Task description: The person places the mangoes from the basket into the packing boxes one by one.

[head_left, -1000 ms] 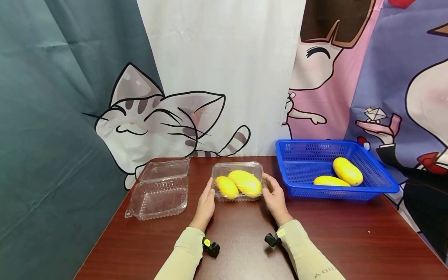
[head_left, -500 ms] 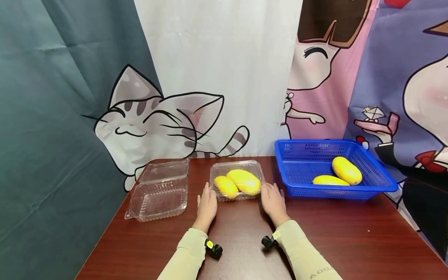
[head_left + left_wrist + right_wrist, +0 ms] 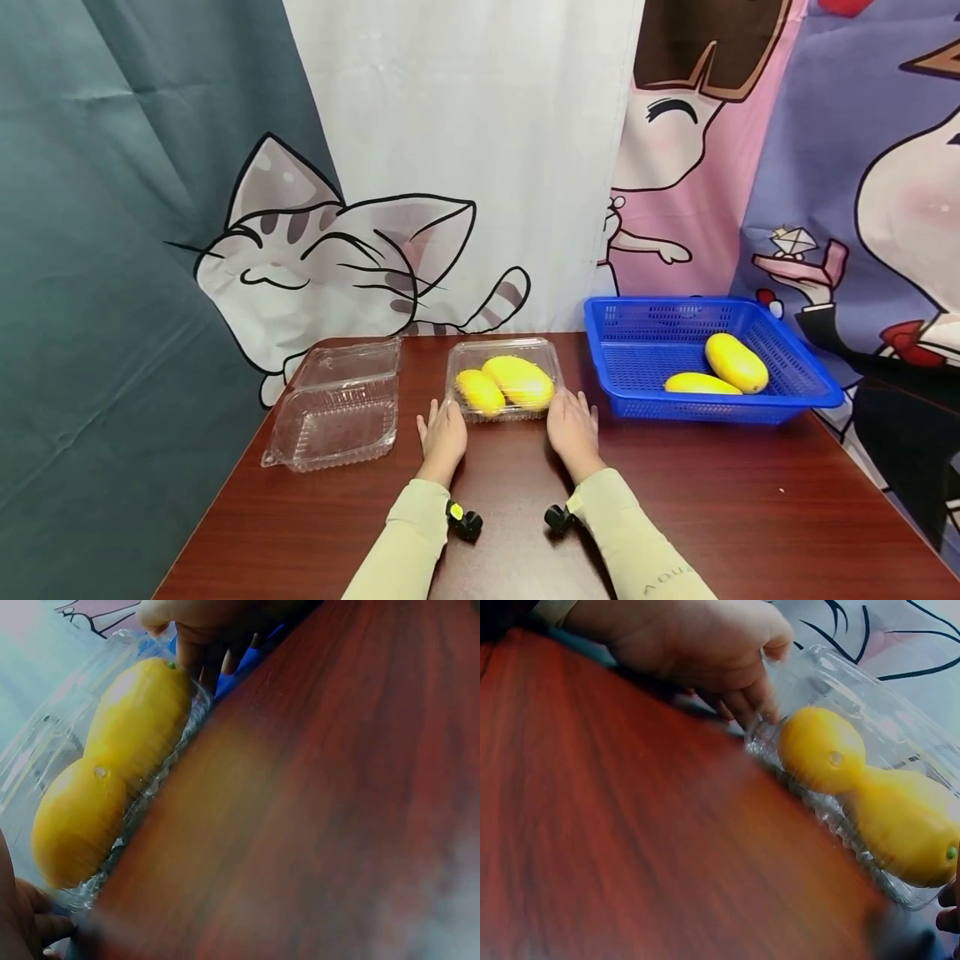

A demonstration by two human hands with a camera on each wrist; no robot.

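A clear plastic clamshell box (image 3: 504, 345) with its lid down holds two yellow mangoes: a smaller one (image 3: 480, 392) at left, a larger one (image 3: 522, 382) at right. It sits on the brown table. My left hand (image 3: 444, 437) is at the box's near left corner, fingers pointing forward and spread. At the near right corner, my right hand (image 3: 573, 429) touches the box in the same way. Both wrist views show fingers reaching down at the box's corners, with the thumbs (image 3: 778, 639) higher up, beside the lid.
An open clear clamshell box (image 3: 337, 417) stands to the left, its lid folded back. At right, a blue plastic basket (image 3: 637, 404) holds two more mangoes (image 3: 735, 363). A printed curtain (image 3: 480, 125) hangs right behind the table (image 3: 510, 533).
My hands have slid from the box's sides back to its near corners, and their fingers have spread. The box has shifted slightly away from me.
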